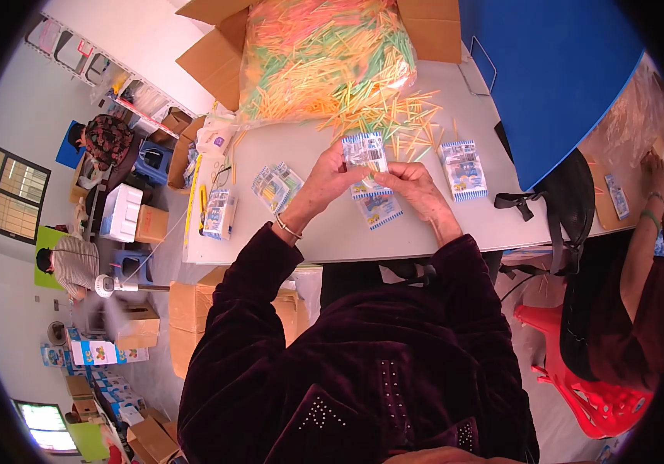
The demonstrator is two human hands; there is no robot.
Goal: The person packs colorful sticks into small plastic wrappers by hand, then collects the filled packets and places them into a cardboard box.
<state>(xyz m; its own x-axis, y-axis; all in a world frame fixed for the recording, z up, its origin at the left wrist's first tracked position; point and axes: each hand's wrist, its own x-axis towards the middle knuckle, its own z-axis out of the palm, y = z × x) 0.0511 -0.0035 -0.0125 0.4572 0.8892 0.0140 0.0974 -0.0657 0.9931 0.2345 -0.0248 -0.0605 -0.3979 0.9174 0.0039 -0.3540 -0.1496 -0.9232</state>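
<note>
Both my hands hold a small blue-and-white printed plastic packet over the table. My left hand grips its left side, fingers closed behind it. At its lower right edge, my right hand pinches the packet between thumb and fingers. Just beneath lies another packet, partly covered. Left of my hands rest packets with coloured sticks inside. A stack of flat packets lies to the right. Beyond my hands, loose yellow and green sticks spill from a big clear bag of sticks.
The bag sits in an open cardboard box. More packets, a yellow cutter and scissors lie at the table's left end. A blue partition and black bag stand right. A co-worker's arm is beyond.
</note>
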